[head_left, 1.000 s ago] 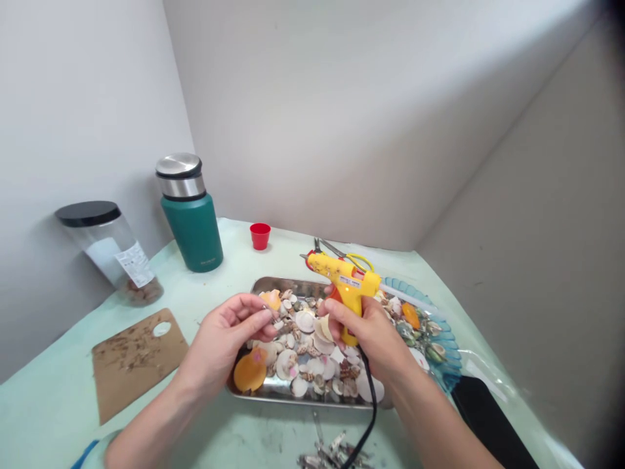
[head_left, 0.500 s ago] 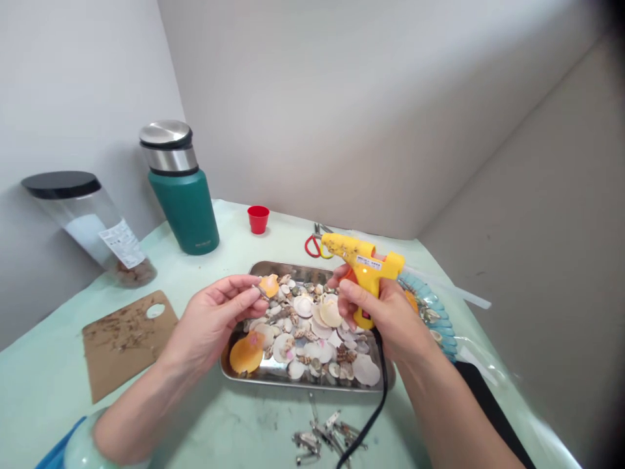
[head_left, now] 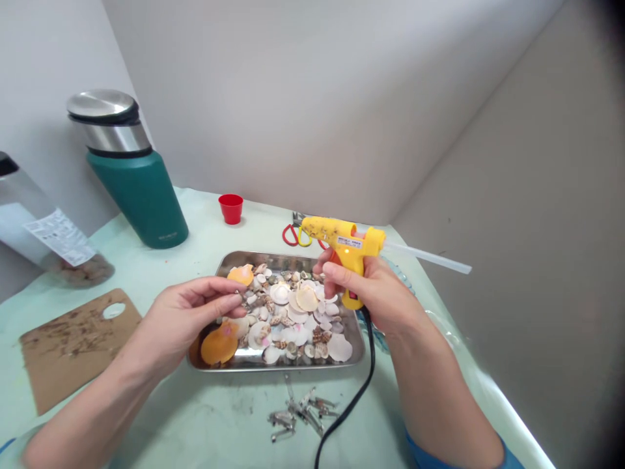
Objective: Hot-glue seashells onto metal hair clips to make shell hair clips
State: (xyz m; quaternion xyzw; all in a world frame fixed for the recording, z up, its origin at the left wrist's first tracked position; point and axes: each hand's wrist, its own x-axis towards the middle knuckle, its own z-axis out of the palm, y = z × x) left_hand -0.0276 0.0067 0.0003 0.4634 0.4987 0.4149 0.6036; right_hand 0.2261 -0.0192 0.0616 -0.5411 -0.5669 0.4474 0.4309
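My right hand (head_left: pixel 361 280) is wrapped around the handle of a yellow hot glue gun (head_left: pixel 336 238), its nozzle pointing left. A clear glue stick (head_left: pixel 430 256) sticks out of the gun's back, and a black cord (head_left: pixel 364 378) hangs from its grip. My left hand (head_left: pixel 209 303) is closed in a pinch over the left side of a metal tray (head_left: pixel 278 368). Whatever its fingertips hold is too small to make out. Seashells (head_left: pixel 297 332) of many kinds fill the tray. An orange shell (head_left: pixel 241 275) lies just beyond my left fingertips, and a larger orange shell (head_left: pixel 219 345) sits below them.
Small metal clips (head_left: pixel 303 413) lie in front of the tray. At left are a stained brown board (head_left: pixel 73 345), a clear jar (head_left: pixel 63 241) and a green bottle (head_left: pixel 139 195). Behind stand a red cup (head_left: pixel 231 209) and scissors (head_left: pixel 297 234). A blue plate (head_left: pixel 403 277) is mostly hidden by my right arm.
The view has shifted, so the bottle, tray and board appear farther left. My right hand still grips the glue gun, now covering more of the blue plate. My left hand stays pinched near the shells.
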